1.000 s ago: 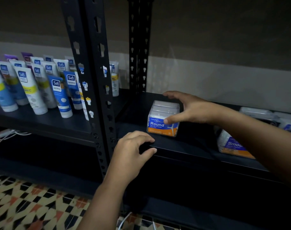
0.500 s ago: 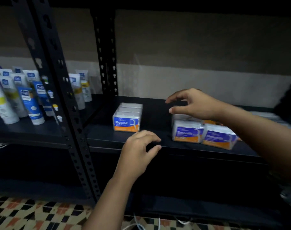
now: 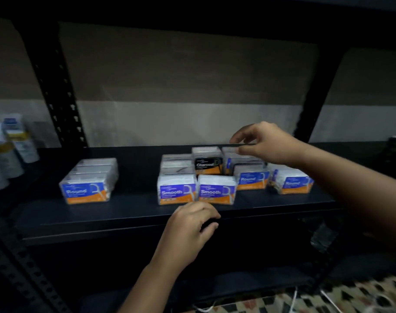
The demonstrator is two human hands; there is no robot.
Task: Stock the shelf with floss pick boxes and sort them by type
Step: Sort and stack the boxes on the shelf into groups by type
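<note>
Right hand [image 3: 268,143] reaches over the Charcoal box [image 3: 207,162], fingers loosely spread, holding nothing. Left hand [image 3: 190,224] rests curled at the shelf [image 3: 124,213] edge, grip empty.

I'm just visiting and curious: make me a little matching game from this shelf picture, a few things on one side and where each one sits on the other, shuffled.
Things:
1. Round row
2. Smooth boxes
3. Charcoal box
4. left hand

Places:
A. behind the Smooth pair, black label
B. at the shelf's front edge, below the boxes
C. alone at the left of the shelf
D. side by side at the front, middle

Pairs: 1-C, 2-D, 3-A, 4-B
</note>
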